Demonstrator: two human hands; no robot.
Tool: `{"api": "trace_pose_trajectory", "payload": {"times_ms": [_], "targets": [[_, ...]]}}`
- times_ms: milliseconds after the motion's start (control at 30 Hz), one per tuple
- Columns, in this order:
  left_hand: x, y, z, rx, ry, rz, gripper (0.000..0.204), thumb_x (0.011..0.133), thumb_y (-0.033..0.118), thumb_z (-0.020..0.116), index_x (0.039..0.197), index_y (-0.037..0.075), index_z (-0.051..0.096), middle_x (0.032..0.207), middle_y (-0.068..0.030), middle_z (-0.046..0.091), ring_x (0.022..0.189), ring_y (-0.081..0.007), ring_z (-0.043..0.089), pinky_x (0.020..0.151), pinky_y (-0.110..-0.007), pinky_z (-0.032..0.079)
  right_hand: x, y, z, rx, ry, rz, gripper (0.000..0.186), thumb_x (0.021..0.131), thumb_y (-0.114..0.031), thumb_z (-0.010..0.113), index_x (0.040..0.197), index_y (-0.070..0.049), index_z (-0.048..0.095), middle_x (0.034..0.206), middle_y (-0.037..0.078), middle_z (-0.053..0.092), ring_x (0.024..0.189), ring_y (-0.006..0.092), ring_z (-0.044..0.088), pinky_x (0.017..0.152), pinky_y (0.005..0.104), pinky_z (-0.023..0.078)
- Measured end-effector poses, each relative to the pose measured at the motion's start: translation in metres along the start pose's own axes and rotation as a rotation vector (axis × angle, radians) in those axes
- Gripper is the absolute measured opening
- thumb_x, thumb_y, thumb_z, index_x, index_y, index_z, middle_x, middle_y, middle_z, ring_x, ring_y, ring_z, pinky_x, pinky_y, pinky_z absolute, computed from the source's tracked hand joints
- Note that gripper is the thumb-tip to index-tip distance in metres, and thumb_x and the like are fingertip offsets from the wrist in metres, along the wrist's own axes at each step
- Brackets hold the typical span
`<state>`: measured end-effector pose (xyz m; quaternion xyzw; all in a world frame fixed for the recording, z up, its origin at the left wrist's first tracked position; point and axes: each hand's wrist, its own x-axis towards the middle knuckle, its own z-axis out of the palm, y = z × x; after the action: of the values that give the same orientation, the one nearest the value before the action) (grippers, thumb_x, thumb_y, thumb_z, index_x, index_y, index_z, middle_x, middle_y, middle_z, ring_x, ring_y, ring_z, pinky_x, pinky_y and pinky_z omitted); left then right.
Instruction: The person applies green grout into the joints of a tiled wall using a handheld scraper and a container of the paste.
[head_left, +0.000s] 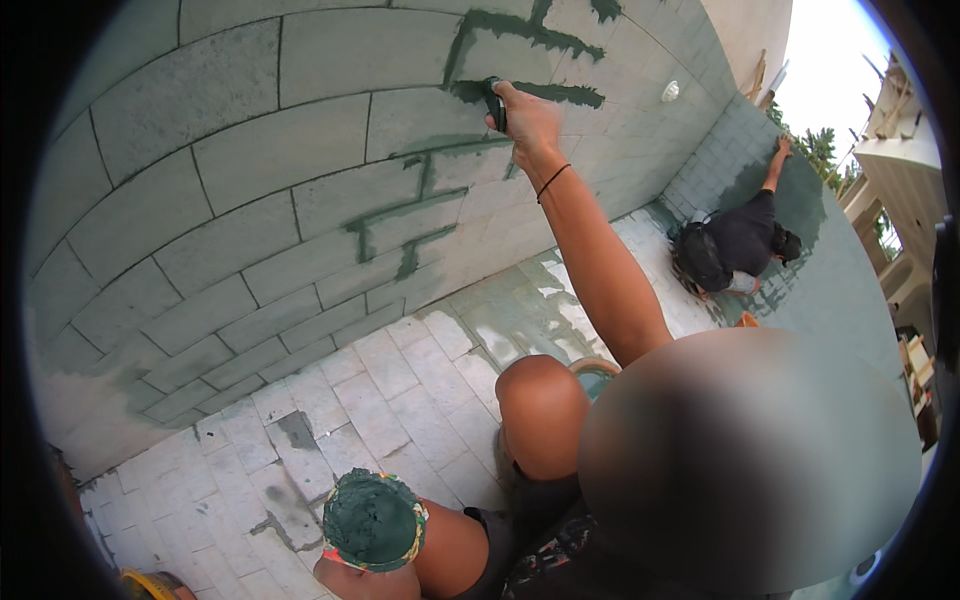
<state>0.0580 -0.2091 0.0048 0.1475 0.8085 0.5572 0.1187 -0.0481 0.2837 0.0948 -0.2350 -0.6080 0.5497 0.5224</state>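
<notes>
While the right hand (528, 118) grasps a dark-handled tool (497, 108) up at the tiled wall (330, 60), strips of dark green paste (575, 96) extend to its right and above. Well below and left of it, a bowl (419, 538) of like-coloured paste sits just over the left hand (365, 583), mostly hidden; cannot tell its grip. Far right of the right hand: a crouching co-worker (735, 240), one arm raised.

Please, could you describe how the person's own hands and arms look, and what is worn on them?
The right hand is bare, without a glove. A thin black band circles its wrist, and the visible right forearm has no sleeve. The left hand shows no glove either, but it is partly hidden.
</notes>
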Motion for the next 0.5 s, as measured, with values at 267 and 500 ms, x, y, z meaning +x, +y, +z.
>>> {"api": "trace_pose_trajectory", "payload": {"times_ms": [267,500], "targets": [[-0.001,0.017,0.023,0.093,0.113,0.082,0.029,0.082,0.015,0.083,0.101,-0.005,0.073,0.092,-0.0159,0.076,0.080,-0.0165,0.069,0.071,-0.034,0.054,-0.023,-0.006,0.029,0.052,-0.070,-0.006,0.021,0.085,-0.017,0.077,0.081,0.003,0.072,0.069,-0.001,0.057,0.056,0.0077,0.051,0.052,0.0267,0.053],[-0.003,0.023,0.039,0.083,0.141,0.089,0.025,0.084,0.009,0.080,0.102,-0.007,0.073,0.092,-0.0164,0.076,0.080,-0.0192,0.070,0.071,-0.033,0.054,-0.035,-0.003,0.003,0.293,-0.429,0.202,0.022,0.092,-0.021,0.072,0.090,0.000,0.069,0.084,0.002,0.062,0.071,0.0083,0.058,0.061,0.0235,0.056]]}}
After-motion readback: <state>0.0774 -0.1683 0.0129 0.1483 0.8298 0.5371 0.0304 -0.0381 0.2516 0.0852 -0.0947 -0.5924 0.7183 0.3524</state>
